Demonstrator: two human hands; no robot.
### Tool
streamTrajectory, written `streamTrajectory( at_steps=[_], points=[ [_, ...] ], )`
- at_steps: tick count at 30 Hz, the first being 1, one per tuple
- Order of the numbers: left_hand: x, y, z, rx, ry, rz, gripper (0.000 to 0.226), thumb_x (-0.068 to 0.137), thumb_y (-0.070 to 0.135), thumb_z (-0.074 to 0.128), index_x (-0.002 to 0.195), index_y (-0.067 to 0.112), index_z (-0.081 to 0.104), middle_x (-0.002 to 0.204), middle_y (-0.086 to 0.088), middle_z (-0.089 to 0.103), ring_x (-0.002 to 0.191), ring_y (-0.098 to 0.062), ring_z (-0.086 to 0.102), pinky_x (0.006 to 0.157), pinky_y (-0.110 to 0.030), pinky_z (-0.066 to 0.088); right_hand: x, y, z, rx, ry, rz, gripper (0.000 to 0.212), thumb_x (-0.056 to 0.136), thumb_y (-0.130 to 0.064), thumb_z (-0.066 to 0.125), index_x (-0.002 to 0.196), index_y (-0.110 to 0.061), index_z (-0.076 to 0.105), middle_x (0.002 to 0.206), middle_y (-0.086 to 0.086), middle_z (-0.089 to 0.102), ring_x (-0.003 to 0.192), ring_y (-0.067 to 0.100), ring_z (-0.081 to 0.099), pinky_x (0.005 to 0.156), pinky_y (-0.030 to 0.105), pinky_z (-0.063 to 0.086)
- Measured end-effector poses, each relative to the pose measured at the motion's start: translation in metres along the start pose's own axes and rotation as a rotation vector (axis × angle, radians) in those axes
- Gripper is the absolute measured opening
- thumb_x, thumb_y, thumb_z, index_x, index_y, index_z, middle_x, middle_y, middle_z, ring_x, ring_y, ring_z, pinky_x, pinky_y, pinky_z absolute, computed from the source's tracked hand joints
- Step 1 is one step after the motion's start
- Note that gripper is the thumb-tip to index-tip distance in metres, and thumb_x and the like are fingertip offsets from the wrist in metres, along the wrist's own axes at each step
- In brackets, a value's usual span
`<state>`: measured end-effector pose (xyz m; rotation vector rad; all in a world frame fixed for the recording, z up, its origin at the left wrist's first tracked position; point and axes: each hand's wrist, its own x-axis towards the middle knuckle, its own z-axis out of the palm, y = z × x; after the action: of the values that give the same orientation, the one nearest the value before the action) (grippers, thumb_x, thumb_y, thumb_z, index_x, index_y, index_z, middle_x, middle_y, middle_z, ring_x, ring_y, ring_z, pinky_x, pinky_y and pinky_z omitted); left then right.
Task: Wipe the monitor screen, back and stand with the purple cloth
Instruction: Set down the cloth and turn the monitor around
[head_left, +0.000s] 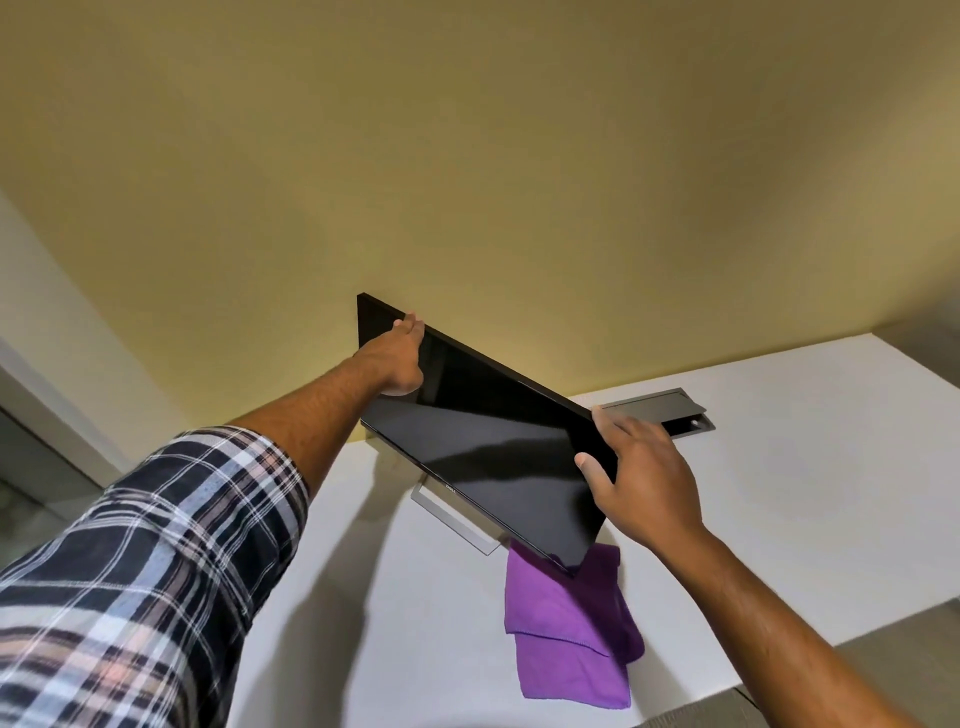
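A black monitor with a dark, switched-off screen stands on a white desk, close to the yellow wall. Its silver stand base shows below the lower edge. My left hand grips the monitor's top edge near the far left corner. My right hand holds the right side edge, thumb on the front and fingers wrapped behind. The purple cloth lies loosely folded on the desk under the monitor's near corner, with neither hand on it.
A grey cable hatch with its lid raised is set in the desk behind the monitor on the right. The yellow wall fills the upper view. The desk's front edge runs at the lower right.
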<state>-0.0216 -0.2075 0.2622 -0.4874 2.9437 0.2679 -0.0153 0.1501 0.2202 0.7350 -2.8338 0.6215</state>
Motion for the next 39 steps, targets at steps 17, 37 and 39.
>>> streamTrajectory(
  at_steps=[17, 37, 39],
  points=[
    [-0.013, 0.007, -0.002, -0.013, -0.001, 0.053, 0.092, 0.087, 0.000, 0.049, 0.161, 0.011, -0.004, 0.168, -0.004, -0.013, 0.156, -0.022, 0.000, 0.125, -0.036, 0.017, -0.071, -0.049, 0.001, -0.092, 0.103, -0.074, 0.056, 0.092, -0.036, 0.076, 0.141, -0.011, 0.064, 0.126, 0.005, 0.069, 0.114, 0.027, 0.063, 0.076, 0.033, 0.058],
    [-0.022, 0.045, 0.008, -0.075, 0.010, 0.134, 0.097, 0.083, -0.001, 0.049, 0.161, 0.015, -0.005, 0.169, 0.000, -0.012, 0.156, -0.019, -0.001, 0.125, -0.036, 0.016, -0.086, -0.033, -0.004, 0.121, 0.126, 0.003, 0.063, 0.084, 0.014, 0.072, 0.141, -0.013, 0.066, 0.101, -0.001, 0.062, 0.092, 0.013, 0.050, 0.076, 0.023, 0.042],
    [-0.022, 0.053, 0.012, -0.076, 0.003, 0.148, 0.096, 0.083, -0.002, 0.048, 0.161, 0.016, -0.005, 0.169, 0.001, -0.011, 0.156, -0.018, -0.003, 0.125, -0.036, 0.016, -0.087, -0.031, -0.006, 0.138, 0.125, 0.010, 0.061, 0.085, 0.013, 0.073, 0.140, -0.014, 0.066, 0.102, -0.001, 0.063, 0.093, 0.009, 0.047, 0.077, 0.021, 0.042]
  ],
)
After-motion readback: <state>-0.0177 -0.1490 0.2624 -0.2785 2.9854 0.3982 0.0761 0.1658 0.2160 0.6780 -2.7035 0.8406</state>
